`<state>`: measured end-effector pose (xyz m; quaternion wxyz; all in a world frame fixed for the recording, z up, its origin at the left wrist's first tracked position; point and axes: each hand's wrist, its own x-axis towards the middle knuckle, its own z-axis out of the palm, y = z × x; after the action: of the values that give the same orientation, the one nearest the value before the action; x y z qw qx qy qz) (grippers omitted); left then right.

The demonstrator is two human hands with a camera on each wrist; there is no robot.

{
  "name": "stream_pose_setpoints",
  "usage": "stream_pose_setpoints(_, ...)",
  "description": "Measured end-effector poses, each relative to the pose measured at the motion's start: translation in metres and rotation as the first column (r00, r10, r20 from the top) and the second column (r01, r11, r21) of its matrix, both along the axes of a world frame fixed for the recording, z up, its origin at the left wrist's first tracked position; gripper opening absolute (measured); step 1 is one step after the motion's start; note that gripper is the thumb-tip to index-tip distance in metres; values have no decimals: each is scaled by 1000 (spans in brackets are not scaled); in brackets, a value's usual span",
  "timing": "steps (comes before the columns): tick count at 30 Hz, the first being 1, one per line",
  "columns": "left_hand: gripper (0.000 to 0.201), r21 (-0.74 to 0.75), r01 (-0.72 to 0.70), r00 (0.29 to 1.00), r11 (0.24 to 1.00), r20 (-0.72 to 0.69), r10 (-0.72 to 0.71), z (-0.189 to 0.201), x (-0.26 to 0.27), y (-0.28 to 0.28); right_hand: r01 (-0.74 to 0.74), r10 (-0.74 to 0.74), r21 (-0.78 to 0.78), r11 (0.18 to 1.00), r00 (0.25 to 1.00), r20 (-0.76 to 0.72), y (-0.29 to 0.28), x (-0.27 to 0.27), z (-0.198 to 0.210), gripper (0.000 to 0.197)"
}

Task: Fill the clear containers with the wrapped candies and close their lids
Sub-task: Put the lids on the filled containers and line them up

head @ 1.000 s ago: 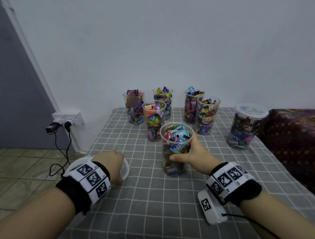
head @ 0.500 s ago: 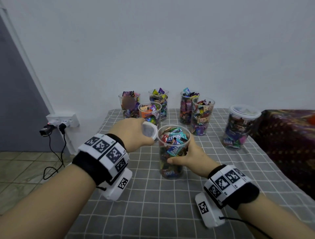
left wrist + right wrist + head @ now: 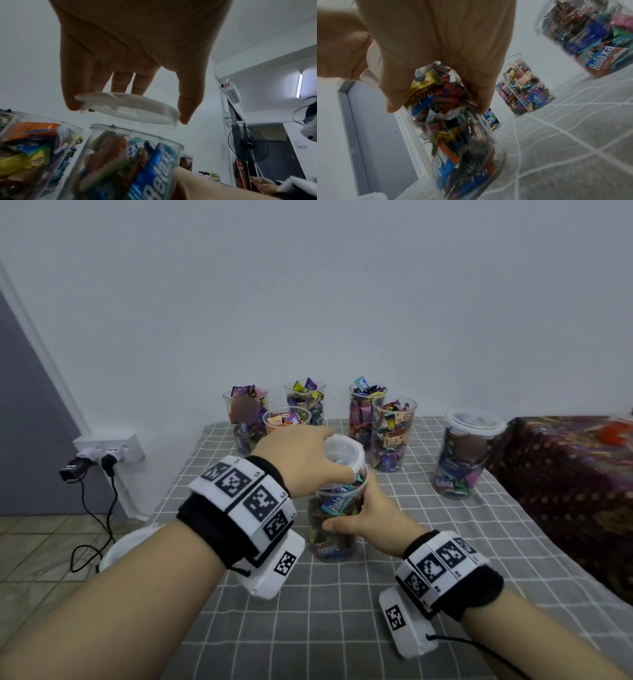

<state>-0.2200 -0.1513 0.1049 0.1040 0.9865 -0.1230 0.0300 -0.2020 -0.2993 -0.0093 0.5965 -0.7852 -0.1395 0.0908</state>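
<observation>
A clear container (image 3: 334, 529) full of wrapped candies stands on the checked tablecloth near me. My right hand (image 3: 363, 517) grips its side, thumb in front; the right wrist view shows the fingers wrapped round the same container (image 3: 453, 121). My left hand (image 3: 301, 460) holds a translucent white lid (image 3: 342, 455) by its rim, tilted, just above the container's open mouth. In the left wrist view the lid (image 3: 130, 108) hangs between my fingertips and thumb with a gap above the container's rim (image 3: 133, 131).
Several open candy-filled containers (image 3: 392, 433) stand at the back by the wall. A lidded container (image 3: 462, 453) is at the right, near a dark patterned cloth (image 3: 565, 484). More lids (image 3: 116, 549) lie at the table's left edge. A wall socket (image 3: 106, 448) with cables hangs left.
My left hand picked a lid from the table's left edge and carried it up and right to just over the container. The right hand kept its hold on the container.
</observation>
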Motion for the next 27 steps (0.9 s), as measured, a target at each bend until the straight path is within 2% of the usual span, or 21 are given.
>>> stream_pose_setpoints(9, 64, 99, 31, 1000, 995, -2, -31, -3, 1, -13, 5, -5, -52, 999, 1000, -14, 0, 5, -4, 103)
stream_pose_setpoints(13, 56, 124, 36, 999, 992, -20, -34, -3, 0, -11, -7, 6, -33, 999, 1000, -11, 0, 6, -6, 110)
stream_pose_setpoints(19, 73, 108, 37, 999, 993, -32, -34, -6, 2, -7, -10, 10, -21, 1000, 1000, 13, 1, 5, -8, 115)
stream_pose_setpoints(22, 74, 98, 42, 999, 994, -24, -40, -8, 3, -6, -12, 12, -24, 1000, 1000, 18, 1, 5, -6, 114)
stream_pose_setpoints(25, 75, 22, 86, 996, 996, -33, -86, -11, 2, 0, -33, 33, -17, 999, 999, 1, -1, 2, -3, 107)
stream_pose_setpoints(27, 75, -197, 119, 988, 973, -77, -137, -18, 3, 12, -66, 66, -1, 998, 998, 10, -5, -2, 1, 101)
